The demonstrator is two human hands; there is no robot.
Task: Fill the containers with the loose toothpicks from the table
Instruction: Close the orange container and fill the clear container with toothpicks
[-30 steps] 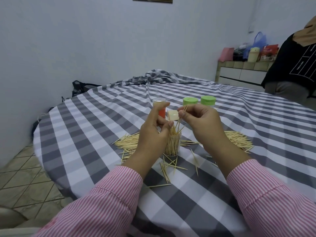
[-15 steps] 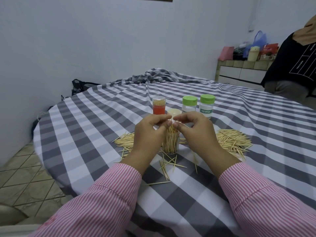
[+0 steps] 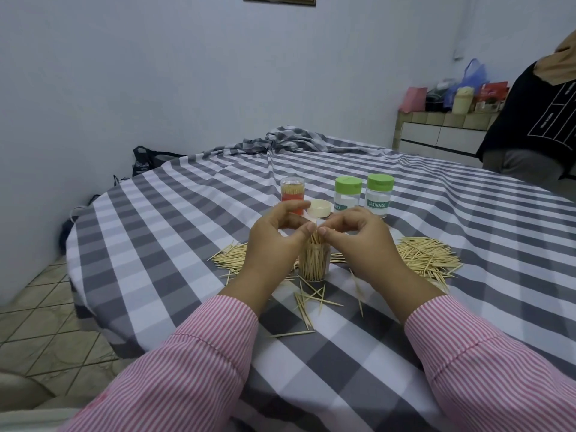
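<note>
— Where are the hands?
— Left hand [image 3: 274, 241] and right hand [image 3: 358, 238] meet above the open jar [image 3: 313, 263] at mid-tabletop [image 3: 174, 244], fingers curled, pinching the toothpicks [image 3: 316, 240] standing in it.
— And the rest?
— Loose piles [image 3: 424, 257] lie either side.

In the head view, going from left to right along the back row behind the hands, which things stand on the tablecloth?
Red container → loose cream lid → first green-capped jar → second green-capped jar, labelled TOOTHPICK.
</note>
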